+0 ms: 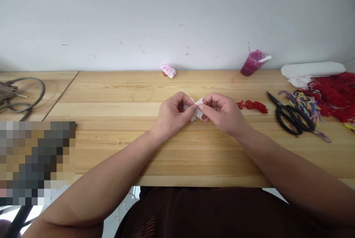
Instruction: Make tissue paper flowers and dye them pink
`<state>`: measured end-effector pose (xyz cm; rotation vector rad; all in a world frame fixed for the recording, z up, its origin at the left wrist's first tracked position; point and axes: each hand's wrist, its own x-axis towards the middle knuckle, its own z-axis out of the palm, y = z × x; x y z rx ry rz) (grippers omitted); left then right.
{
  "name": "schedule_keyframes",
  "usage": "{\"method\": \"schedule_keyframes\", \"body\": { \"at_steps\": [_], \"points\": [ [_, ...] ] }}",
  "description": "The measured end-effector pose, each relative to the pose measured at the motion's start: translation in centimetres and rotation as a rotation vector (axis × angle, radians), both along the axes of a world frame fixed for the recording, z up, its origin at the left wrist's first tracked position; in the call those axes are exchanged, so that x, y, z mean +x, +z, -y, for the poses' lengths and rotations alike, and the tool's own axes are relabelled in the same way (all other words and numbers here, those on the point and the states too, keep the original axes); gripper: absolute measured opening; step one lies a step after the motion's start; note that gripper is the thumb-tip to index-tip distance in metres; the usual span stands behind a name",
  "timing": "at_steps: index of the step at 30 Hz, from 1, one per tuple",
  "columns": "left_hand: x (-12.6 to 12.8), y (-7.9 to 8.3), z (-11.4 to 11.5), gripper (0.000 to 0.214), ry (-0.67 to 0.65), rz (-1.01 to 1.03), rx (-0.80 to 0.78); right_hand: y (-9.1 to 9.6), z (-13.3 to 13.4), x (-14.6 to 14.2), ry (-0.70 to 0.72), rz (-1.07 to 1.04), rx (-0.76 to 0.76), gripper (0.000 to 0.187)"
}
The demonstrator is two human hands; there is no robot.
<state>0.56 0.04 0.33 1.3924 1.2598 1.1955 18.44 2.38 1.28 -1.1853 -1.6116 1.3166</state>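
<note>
My left hand (176, 113) and my right hand (220, 112) meet above the middle of the wooden table. Between their thumbs and fingers they pinch a small piece of white tissue (199, 102), one side in each hand. Its ends stick out above and below the fingertips; whether anything lies inside its folds is hidden. Just right of my right hand lies a bundle of red yarn (256, 106), partly behind the fingers. Farther right, black-handled scissors (290, 116) rest on multicoloured yarn pieces (305, 101).
By the wall are a crumpled pink-stained tissue (168, 70) and a purple-stained cup (251, 64) with a white stick. A white roll (313, 69) and a heap of red yarn (332, 93) occupy the right. A dark cable (41, 86) loops at the far left. The lower left is pixelated.
</note>
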Motion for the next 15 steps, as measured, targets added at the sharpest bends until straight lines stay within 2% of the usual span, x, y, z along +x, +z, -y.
{"method": "schedule_keyframes", "body": {
  "at_steps": [7, 11, 15],
  "points": [
    [0.04, 0.38, -0.14, 0.017, 0.019, 0.068, -0.045, 0.38, 0.12, -0.38, 0.017, -0.07, -0.035, 0.021],
    [-0.05, 0.41, -0.2, 0.021, -0.024, 0.095, -0.084, 0.09, 0.17, -0.25, 0.046, -0.043, 0.029, 0.019],
    [-0.09, 0.2, -0.27, 0.02, -0.007, 0.092, -0.077, -0.05, 0.22, -0.12, 0.026, -0.003, 0.061, 0.018]
  ]
}}
